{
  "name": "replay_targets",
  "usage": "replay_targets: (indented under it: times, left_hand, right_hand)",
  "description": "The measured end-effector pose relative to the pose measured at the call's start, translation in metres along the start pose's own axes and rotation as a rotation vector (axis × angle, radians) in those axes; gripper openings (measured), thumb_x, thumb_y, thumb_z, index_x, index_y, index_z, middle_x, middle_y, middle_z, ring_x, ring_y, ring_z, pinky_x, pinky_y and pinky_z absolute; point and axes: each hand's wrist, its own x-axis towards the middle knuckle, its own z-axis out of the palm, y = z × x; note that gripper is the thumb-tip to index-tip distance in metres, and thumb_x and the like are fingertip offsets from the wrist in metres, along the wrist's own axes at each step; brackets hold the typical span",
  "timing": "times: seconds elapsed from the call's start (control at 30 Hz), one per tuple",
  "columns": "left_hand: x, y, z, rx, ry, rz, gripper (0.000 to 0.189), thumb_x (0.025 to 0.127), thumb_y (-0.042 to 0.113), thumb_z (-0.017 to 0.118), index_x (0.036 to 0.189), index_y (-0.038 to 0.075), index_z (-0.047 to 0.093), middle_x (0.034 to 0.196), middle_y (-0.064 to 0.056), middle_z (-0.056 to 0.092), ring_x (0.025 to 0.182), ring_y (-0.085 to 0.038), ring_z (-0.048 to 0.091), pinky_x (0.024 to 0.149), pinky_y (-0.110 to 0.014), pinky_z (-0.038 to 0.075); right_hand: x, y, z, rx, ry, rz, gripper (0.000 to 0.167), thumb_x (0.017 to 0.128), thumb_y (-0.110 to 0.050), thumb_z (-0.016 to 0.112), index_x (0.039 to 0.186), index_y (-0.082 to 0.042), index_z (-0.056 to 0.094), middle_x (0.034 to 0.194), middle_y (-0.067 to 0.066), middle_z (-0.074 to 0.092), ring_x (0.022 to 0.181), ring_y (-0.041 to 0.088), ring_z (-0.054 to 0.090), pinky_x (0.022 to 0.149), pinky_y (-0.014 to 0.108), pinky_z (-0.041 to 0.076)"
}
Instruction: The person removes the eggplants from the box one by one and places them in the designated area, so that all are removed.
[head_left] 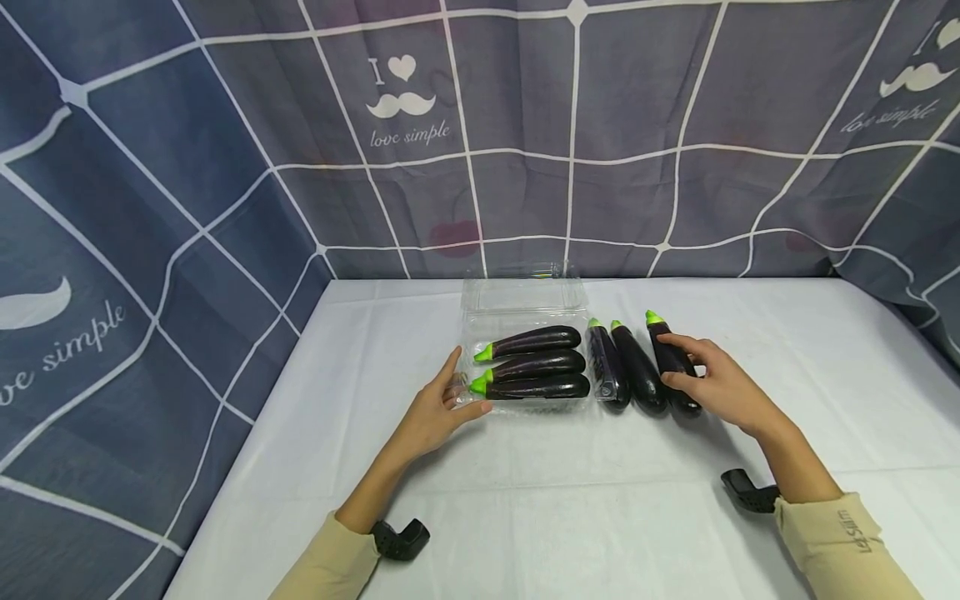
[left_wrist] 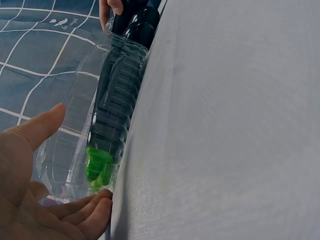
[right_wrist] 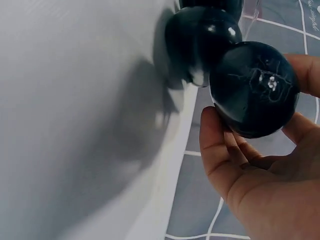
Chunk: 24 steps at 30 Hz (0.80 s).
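A clear plastic box (head_left: 480,335) with its lid tipped back holds three dark eggplants (head_left: 540,363), green caps toward the left. At the box's left end is my left hand (head_left: 427,417), thumb spread away from its fairly straight fingers; in the left wrist view the fingertips (left_wrist: 102,200) lie right by the box's end. My right hand (head_left: 716,379) holds the rightmost eggplant (head_left: 671,358) between thumb and fingers. Its rounded end (right_wrist: 252,92) faces the right wrist camera. Two more eggplants lie side by side between that one and the box, one nearest the box (head_left: 609,367).
A white cloth (head_left: 562,517) covers the table. Grey-blue checked curtains (head_left: 517,200) hang behind it and along both sides. A black wrist device (head_left: 402,540) sits on the left wrist, and another (head_left: 750,492) on the right.
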Motion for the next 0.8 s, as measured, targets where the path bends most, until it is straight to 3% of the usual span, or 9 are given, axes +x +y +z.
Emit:
replay_targets:
  times: [0.13, 0.4, 0.63, 0.8]
  left_hand:
    - [0.000, 0.000, 0.000, -0.003, 0.000, 0.003, 0.100, 0.087, 0.039, 0.077, 0.161, 0.021, 0.012, 0.151, -0.024, 0.036, 0.134, -0.036, 0.044, 0.107, -0.044, 0.041]
    - [0.000, -0.003, 0.000, -0.016, -0.007, 0.015, 0.099, 0.088, 0.037, 0.076, 0.161, 0.020, 0.011, 0.151, -0.024, 0.036, 0.134, -0.036, 0.043, 0.109, -0.045, 0.039]
    - [0.000, -0.004, 0.000, -0.023, -0.001, -0.005, 0.099, 0.088, 0.037, 0.077, 0.161, 0.021, 0.012, 0.151, -0.023, 0.037, 0.134, -0.032, 0.044, 0.109, -0.043, 0.039]
    - [0.001, -0.004, 0.000, -0.027, 0.000, -0.005, 0.098, 0.088, 0.036, 0.076, 0.160, 0.021, 0.013, 0.151, -0.023, 0.037, 0.134, -0.032, 0.044, 0.109, -0.042, 0.040]
  right_hand:
    - [0.001, 0.006, 0.000, 0.006, -0.004, -0.001, 0.058, 0.094, -0.012, 0.064, 0.147, 0.002, 0.042, 0.137, 0.030, 0.044, 0.114, 0.045, 0.045, 0.083, 0.048, 0.043]
    - [0.002, 0.011, -0.002, 0.021, -0.042, 0.036, 0.059, 0.096, -0.014, 0.061, 0.149, 0.001, 0.039, 0.147, 0.031, 0.036, 0.124, 0.052, 0.037, 0.092, 0.062, 0.037]
    - [0.004, 0.017, 0.000, 0.031, -0.041, 0.052, 0.059, 0.097, -0.014, 0.061, 0.149, 0.000, 0.038, 0.145, 0.028, 0.040, 0.118, 0.046, 0.042, 0.087, 0.051, 0.041]
    - [0.006, 0.021, 0.003, 0.046, -0.030, 0.039, 0.060, 0.097, -0.014, 0.061, 0.149, 0.002, 0.038, 0.145, 0.029, 0.040, 0.119, 0.045, 0.041, 0.090, 0.054, 0.038]
